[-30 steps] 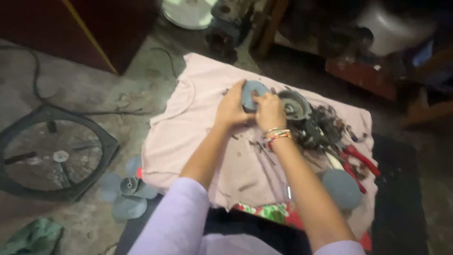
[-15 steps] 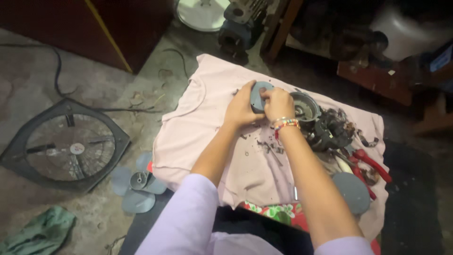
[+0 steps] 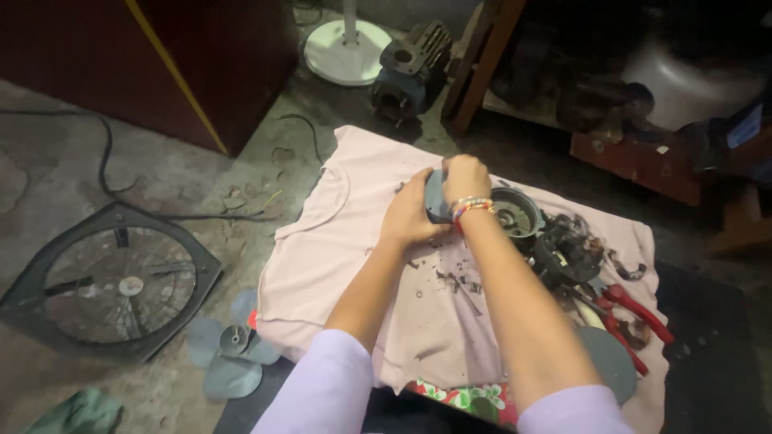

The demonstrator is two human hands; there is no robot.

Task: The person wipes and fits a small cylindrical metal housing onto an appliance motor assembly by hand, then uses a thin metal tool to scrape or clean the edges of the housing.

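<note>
Floor: pink cloth (image 3: 338, 241) spread to catch loose bits.
Left hand (image 3: 410, 215): closed, steadying grey motor cover (image 3: 435, 195).
Right hand (image 3: 466, 178): clamped over its top.

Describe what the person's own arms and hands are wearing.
Both arms come out of short lilac sleeves that end above the elbow, so the forearms are bare. The right hand has a stack of beaded bracelets at the wrist, in red, white and yellow-green. The left hand wears nothing visible: no gloves, watch or rings.
</note>
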